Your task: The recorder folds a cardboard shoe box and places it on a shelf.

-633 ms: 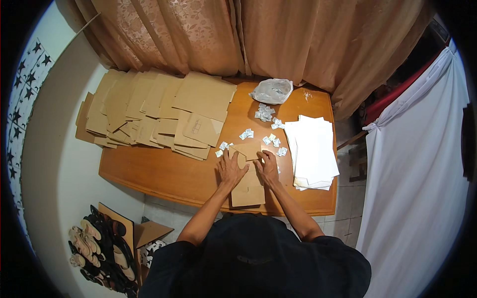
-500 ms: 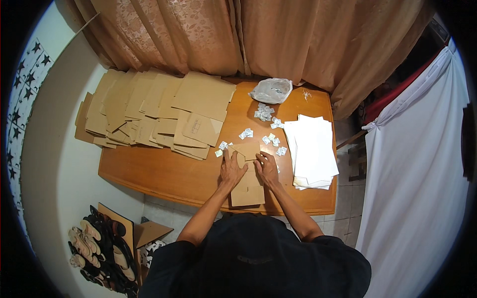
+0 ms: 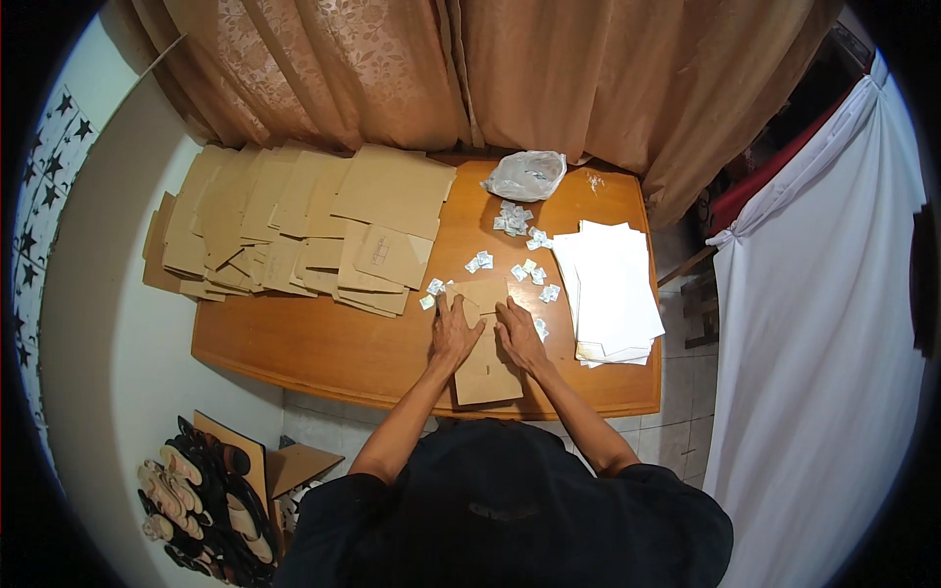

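A brown folded cardboard piece (image 3: 488, 384) lies lengthwise at the table's front edge, with a flap at its far end and a small slit near its near end. My left hand (image 3: 454, 335) rests on its left side, fingers spread and thumb reaching inward. On its right side, my right hand (image 3: 520, 334) lies with fingers stretched over the flap edge. Both hands press on the card rather than lift it. Beyond my left fingertips are small whitish packets (image 3: 432, 293); another packet (image 3: 541, 329) lies just beside my right hand.
Overlapping flat cardboard pieces (image 3: 294, 220) cover the table's left back. A stack of white sheets (image 3: 616, 289) lies at right. Farther back are a small packet pile (image 3: 513, 219) and a translucent plastic bag (image 3: 527, 176). Shoes (image 3: 201, 490) hang at lower left.
My right hand has shifted slightly inward and now lies flatter over the flap, which stood up more before. My left hand stays on the card. The whole view has shifted a little.
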A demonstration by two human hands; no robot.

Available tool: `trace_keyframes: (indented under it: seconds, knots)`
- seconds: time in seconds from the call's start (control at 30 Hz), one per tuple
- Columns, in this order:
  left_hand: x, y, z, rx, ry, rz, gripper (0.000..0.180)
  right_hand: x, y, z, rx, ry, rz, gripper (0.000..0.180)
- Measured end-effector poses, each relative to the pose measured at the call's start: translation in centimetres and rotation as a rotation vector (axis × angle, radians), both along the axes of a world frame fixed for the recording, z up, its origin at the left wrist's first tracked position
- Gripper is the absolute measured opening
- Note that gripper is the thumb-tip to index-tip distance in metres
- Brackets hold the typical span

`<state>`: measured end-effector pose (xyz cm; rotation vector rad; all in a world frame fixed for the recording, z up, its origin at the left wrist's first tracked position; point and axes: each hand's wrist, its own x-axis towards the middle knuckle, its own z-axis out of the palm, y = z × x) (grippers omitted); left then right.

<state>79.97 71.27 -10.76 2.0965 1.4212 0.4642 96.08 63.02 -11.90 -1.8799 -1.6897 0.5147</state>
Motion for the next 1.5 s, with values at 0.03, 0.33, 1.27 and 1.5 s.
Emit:
trace_keyframes:
  seconds: [0.03, 0.33, 1.27, 1.5]
  knots:
    - [-0.2, 0.2, -0.2, -0.001, 0.000, -0.002, 0.072, 0.1, -0.4, -0.1, 0.032, 0.075, -0.027, 0.054]
    - [-2.1, -0.8, 1.8, -0.165, -0.030, -0.038, 0.107, 0.8, -5.9, -1.7, -0.203, 0.319, -0.202, 0.088]
    - [-0.7, 4.7, 1.5, 0.118, 0.169, -0.229, 0.114, -4.0, -11.7, -1.4, -0.487, 0.891, -0.706, 0.089]
    - [-0.5, 7.2, 0.3, -0.139, 0.252, -0.411, 0.120, -4.2, -11.9, -2.6, -0.499, 1.254, -0.577, 0.070]
